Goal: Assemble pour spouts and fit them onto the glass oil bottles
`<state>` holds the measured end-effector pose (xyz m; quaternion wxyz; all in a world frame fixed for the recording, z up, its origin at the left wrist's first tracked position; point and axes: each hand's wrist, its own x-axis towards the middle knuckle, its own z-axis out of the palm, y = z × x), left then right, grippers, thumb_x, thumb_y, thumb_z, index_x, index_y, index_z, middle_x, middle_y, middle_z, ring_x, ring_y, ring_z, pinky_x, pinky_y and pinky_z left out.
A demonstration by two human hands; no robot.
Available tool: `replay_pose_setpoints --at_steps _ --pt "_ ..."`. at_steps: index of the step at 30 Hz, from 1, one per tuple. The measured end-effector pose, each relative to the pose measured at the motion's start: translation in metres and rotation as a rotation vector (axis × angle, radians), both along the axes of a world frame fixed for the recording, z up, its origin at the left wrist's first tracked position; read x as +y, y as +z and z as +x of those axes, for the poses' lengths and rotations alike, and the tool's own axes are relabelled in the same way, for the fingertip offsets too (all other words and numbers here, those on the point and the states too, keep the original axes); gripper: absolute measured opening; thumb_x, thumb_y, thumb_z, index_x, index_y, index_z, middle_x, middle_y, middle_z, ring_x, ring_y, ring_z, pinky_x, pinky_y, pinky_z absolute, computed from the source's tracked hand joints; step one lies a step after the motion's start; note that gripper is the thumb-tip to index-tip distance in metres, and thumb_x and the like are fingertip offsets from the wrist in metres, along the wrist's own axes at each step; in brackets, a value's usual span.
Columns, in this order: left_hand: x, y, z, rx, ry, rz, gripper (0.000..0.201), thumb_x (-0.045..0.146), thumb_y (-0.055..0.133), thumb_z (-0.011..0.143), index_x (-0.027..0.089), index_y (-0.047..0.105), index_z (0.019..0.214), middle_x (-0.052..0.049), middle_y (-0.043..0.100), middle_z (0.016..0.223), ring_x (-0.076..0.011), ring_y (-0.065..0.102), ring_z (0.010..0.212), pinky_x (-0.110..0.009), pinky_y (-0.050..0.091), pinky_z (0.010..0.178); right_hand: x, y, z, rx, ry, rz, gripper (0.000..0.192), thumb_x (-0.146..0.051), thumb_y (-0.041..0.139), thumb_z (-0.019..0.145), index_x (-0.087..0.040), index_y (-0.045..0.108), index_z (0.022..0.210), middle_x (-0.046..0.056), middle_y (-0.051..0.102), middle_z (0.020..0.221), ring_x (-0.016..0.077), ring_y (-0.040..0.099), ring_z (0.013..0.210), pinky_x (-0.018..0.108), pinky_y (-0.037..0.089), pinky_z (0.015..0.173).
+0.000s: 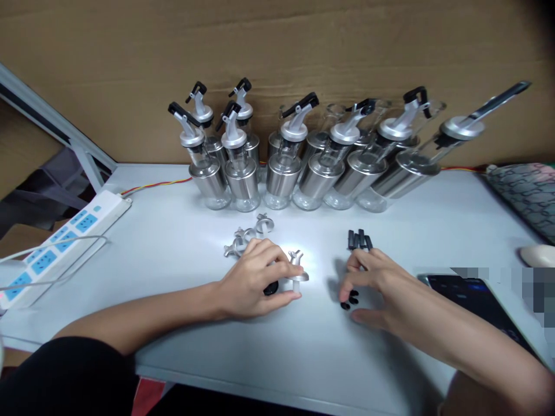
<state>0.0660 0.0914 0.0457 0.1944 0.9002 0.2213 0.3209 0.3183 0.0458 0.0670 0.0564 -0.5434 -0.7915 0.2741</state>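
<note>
My left hand point(260, 277) pinches a silver bottle pourer top point(299, 277) between thumb and fingers, its forked end pointing up. A round black piece point(271, 288) shows under the palm of that hand. Over several small black round pieces point(353, 299) on the table hovers my right hand point(373, 283), thumb and forefinger apart with nothing visible between them. Just beyond it lie several short black levers point(359, 239) in a row. More silver pourer tops point(248, 234) lie behind my left hand.
Glass bottles with steel sleeves point(284, 173), several wearing pourers, line the back of the white table point(208, 358). A power strip point(65, 245) with cables lies at left. At right are a phone point(472, 306), a white rounded object point(537, 255) and a patterned cloth item point(524, 196).
</note>
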Motion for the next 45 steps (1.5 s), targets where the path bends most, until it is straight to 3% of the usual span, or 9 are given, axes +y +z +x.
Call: replay_pose_setpoints --at_steps 6,10,16,24,31,35,42,45 --pt "0.0 -0.003 0.0 -0.015 0.008 -0.014 0.017 0.03 0.056 0.089 0.019 0.058 0.102 -0.004 0.061 0.087 -0.0169 0.054 0.082 -0.032 0.037 0.076 0.003 -0.002 -0.004 0.043 0.005 0.03 0.02 -0.007 0.065 0.064 -0.026 0.066 0.063 0.003 0.055 0.077 0.0235 0.054 0.078 0.039 0.046 0.069" --pt "0.0 -0.003 0.0 -0.062 0.006 0.0 0.017 0.03 0.055 0.09 0.02 0.056 0.104 -0.004 0.061 0.088 -0.0165 0.055 0.082 -0.032 0.038 0.076 0.006 0.011 -0.008 0.203 -0.031 0.024 0.004 -0.025 0.066 0.076 -0.027 0.067 0.072 0.003 0.061 0.085 0.021 0.059 0.081 0.035 0.049 0.073" --pt "0.0 -0.003 0.0 -0.084 -0.003 0.035 0.017 0.029 0.055 0.091 0.019 0.054 0.104 -0.004 0.062 0.088 -0.0164 0.055 0.083 -0.032 0.039 0.077 0.009 0.027 -0.019 0.373 -0.139 -0.034 0.009 -0.032 0.061 0.081 -0.025 0.066 0.08 0.0 0.069 0.079 0.0163 0.062 0.069 0.028 0.048 0.064" --pt "0.0 -0.002 0.0 -0.071 -0.025 0.038 0.017 0.028 0.053 0.093 0.02 0.052 0.108 -0.005 0.064 0.094 -0.0167 0.057 0.089 -0.032 0.039 0.081 0.015 0.016 -0.042 0.598 -0.306 0.143 0.017 -0.029 0.054 0.088 -0.024 0.069 0.094 0.004 0.068 0.095 0.0175 0.063 0.087 0.029 0.048 0.074" --pt "0.001 -0.004 0.0 -0.09 -0.017 0.051 0.018 0.029 0.052 0.093 0.02 0.052 0.108 -0.005 0.063 0.093 -0.0166 0.056 0.088 -0.032 0.039 0.079 0.013 0.012 -0.049 0.657 -0.43 0.166 0.016 -0.031 0.057 0.086 -0.021 0.067 0.094 0.004 0.068 0.088 0.0164 0.063 0.079 0.026 0.048 0.067" --pt "0.001 -0.004 0.0 -0.111 -0.041 0.06 0.02 0.031 0.053 0.093 0.019 0.051 0.109 -0.005 0.064 0.094 -0.0169 0.057 0.091 -0.032 0.039 0.082 0.009 0.015 -0.054 0.667 -0.407 0.155 0.011 -0.028 0.057 0.087 -0.021 0.066 0.089 0.001 0.067 0.082 0.0133 0.061 0.074 0.022 0.046 0.061" --pt "0.002 -0.004 0.0 -0.115 -0.062 0.05 0.02 0.029 0.053 0.093 0.018 0.051 0.109 -0.006 0.066 0.097 -0.0168 0.058 0.093 -0.033 0.039 0.085 0.001 0.015 -0.052 0.643 -0.366 0.254 0.01 -0.023 0.054 0.09 -0.024 0.064 0.091 -0.001 0.066 0.086 0.0105 0.061 0.079 0.019 0.046 0.067" --pt "0.002 -0.004 0.0 -0.123 -0.069 0.051 0.02 0.03 0.054 0.093 0.018 0.051 0.109 -0.006 0.066 0.097 -0.0169 0.058 0.092 -0.034 0.039 0.085 -0.012 0.014 -0.048 0.556 -0.278 0.344 0.011 -0.016 0.052 0.091 -0.023 0.06 0.094 0.0 0.065 0.089 0.0097 0.061 0.083 0.018 0.046 0.073"
